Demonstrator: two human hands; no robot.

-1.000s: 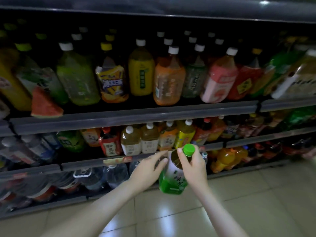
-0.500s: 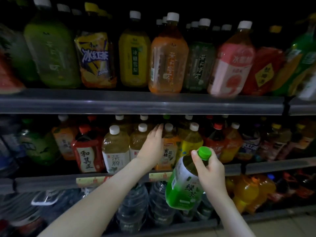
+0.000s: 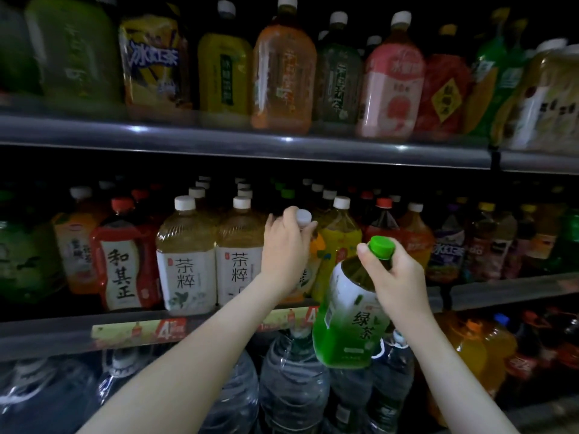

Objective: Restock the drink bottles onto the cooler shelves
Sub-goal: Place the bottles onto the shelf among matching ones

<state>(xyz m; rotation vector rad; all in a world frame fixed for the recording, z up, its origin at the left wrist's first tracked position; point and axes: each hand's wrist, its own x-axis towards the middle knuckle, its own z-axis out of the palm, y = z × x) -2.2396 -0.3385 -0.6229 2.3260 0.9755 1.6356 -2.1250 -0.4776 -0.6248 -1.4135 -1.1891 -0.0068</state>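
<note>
My right hand [image 3: 396, 277] grips a green tea bottle [image 3: 347, 321] by its neck, just under the green cap, and holds it in the air in front of the middle shelf [image 3: 62, 327]. My left hand [image 3: 286, 245] is curled round the neck of a white-capped bottle [image 3: 304, 217] standing at the front of the middle shelf. That bottle's body is mostly hidden behind my hand. Two pale tea bottles [image 3: 188, 255] with white labels stand just left of it, and a yellow bottle [image 3: 341, 233] stands to its right.
The top shelf [image 3: 250, 142] carries large bottles of orange, yellow, pink and green drinks. Big clear water bottles [image 3: 291, 380] fill the bottom row. Red, orange and dark bottles crowd the middle shelf on both sides. Yellow price tags [image 3: 141, 328] hang on the shelf edge.
The view has come closer to the shelves. My left hand went from open fingers near the middle-shelf bottles to gripping a white-capped bottle's neck. The green tea bottle stayed in my right hand.
</note>
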